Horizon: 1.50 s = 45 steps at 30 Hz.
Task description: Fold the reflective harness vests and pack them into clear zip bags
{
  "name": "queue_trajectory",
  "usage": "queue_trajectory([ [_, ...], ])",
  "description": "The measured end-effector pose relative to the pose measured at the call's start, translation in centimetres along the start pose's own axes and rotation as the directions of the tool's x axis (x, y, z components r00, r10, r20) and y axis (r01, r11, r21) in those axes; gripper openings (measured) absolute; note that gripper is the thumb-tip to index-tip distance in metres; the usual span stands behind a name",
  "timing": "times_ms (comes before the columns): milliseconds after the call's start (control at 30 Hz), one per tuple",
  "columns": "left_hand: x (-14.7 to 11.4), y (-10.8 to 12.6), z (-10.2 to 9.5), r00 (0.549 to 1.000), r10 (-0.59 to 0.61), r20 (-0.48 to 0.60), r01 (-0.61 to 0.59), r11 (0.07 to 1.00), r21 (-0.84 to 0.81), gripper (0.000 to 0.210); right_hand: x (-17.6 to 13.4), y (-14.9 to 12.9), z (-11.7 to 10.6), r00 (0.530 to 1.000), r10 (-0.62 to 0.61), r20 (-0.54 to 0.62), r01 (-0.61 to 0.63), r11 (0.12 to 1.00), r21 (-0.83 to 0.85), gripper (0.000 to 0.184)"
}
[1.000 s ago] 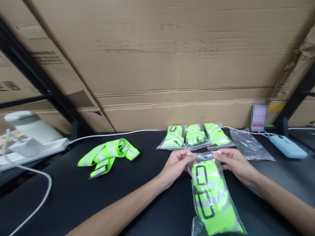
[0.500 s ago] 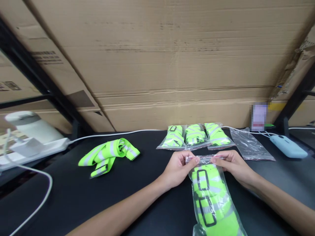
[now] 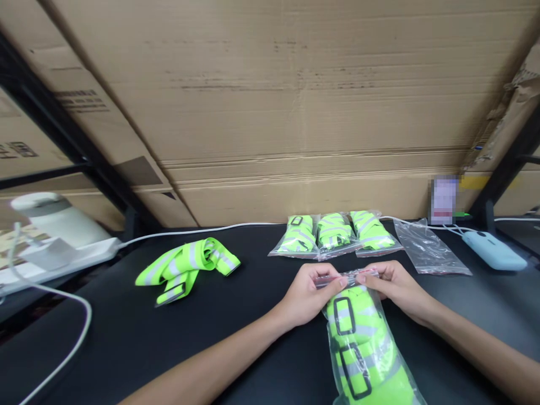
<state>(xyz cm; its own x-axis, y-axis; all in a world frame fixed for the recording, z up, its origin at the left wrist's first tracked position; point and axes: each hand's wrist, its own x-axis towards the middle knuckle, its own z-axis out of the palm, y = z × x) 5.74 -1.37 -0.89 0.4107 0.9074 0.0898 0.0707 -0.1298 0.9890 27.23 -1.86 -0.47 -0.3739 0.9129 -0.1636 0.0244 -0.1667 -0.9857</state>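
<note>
Both hands pinch the top strip of a clear zip bag point(image 3: 390, 343) between thumb and fingers. My left hand point(image 3: 310, 292) grips the left part of the strip, and my right hand point(image 3: 400, 289) holds it just to the right, the thumbs close together. Inside the bag lies a folded neon-yellow reflective strap point(image 3: 371, 323) with silver bands and two black rectangular buckles. The bag's lower end runs out of the picture. Further left, a loose neon-yellow reflective strap point(image 3: 192, 256) lies loosely folded on the black table point(image 3: 177, 343).
Three filled zip bags point(image 3: 335, 232) stand in a row at the back against the cardboard. Right of them lie a flat clear bag point(image 3: 432, 247), a light-blue power bank point(image 3: 493, 250) and a blurred-out phone-like object point(image 3: 444, 199). A white power strip point(image 3: 84, 256) and bottle point(image 3: 59, 216) sit left.
My thumbs have come closer together along the bag's top strip, and both hands sit slightly lower. The strap on the left and the bags behind stay where they were.
</note>
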Motion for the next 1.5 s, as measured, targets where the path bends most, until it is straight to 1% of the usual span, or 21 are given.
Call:
queue_trajectory([
  [133,-0.1,0.2,-0.1,1.000,0.024,0.008,-0.024,1.000,0.019,0.040,0.0,0.0,0.0,1.000,0.003,-0.005,-0.003,1.000,-0.016,0.043],
  [233,-0.2,0.2,-0.1,1.000,0.010,0.015,-0.010,1.000,0.000,0.042,0.0,0.1,0.0,1.000,-0.012,0.004,0.012,1.000,-0.024,0.042],
  [300,-0.2,0.1,0.0,1.000,0.000,0.015,0.000,1.000,-0.005,0.042,0.1,0.2,0.0,0.999,-0.041,0.015,0.042,0.998,-0.040,0.041],
  [467,-0.1,-0.1,0.3,1.000,-0.009,0.005,0.009,1.000,0.002,0.039,0.0,0.3,-0.2,0.984,-0.176,0.036,0.179,0.977,-0.116,0.036],
  [600,-0.1,-0.1,0.3,1.000,-0.028,0.004,0.028,1.000,0.012,0.036,0.1,0.6,-0.4,0.977,-0.207,0.042,0.211,0.966,-0.150,0.035],
  [700,-0.1,-0.2,0.3,0.998,-0.054,0.028,0.054,0.999,-0.003,0.035,0.2,0.9,-0.4,0.976,-0.212,0.048,0.216,0.964,-0.153,0.033],
  [833,0.0,-0.4,0.3,0.998,-0.054,0.021,0.054,0.998,-0.020,0.036,0.2,1.1,-0.2,0.981,-0.186,0.054,0.192,0.972,-0.137,0.035],
  [933,0.0,-0.4,0.3,0.999,-0.045,0.004,0.045,0.999,-0.020,0.036,0.2,0.8,0.0,0.990,-0.131,0.043,0.135,0.986,-0.099,0.039],
  [1033,0.0,-0.4,0.3,0.999,-0.049,-0.009,0.049,0.998,-0.035,0.036,0.1,0.3,0.1,0.998,-0.055,0.007,0.056,0.996,-0.064,0.042],
  [1100,0.0,-0.4,0.4,0.998,-0.062,-0.019,0.061,0.997,-0.047,0.036,0.1,0.2,0.1,0.999,-0.036,-0.010,0.036,0.998,-0.055,0.043],
  [1233,0.1,-0.2,0.3,0.992,-0.129,-0.006,0.128,0.989,-0.077,0.035,0.0,0.1,0.0,0.998,-0.067,-0.006,0.067,0.996,-0.053,0.044],
  [1333,0.2,0.0,0.3,0.985,-0.170,-0.003,0.169,0.984,-0.063,0.037,0.0,0.2,0.0,0.994,-0.106,0.014,0.106,0.993,-0.057,0.044],
  [1500,0.2,0.0,0.3,0.985,-0.173,0.021,0.175,0.982,-0.073,0.037,0.1,0.6,-0.2,0.986,-0.154,0.064,0.160,0.980,-0.114,0.041],
])
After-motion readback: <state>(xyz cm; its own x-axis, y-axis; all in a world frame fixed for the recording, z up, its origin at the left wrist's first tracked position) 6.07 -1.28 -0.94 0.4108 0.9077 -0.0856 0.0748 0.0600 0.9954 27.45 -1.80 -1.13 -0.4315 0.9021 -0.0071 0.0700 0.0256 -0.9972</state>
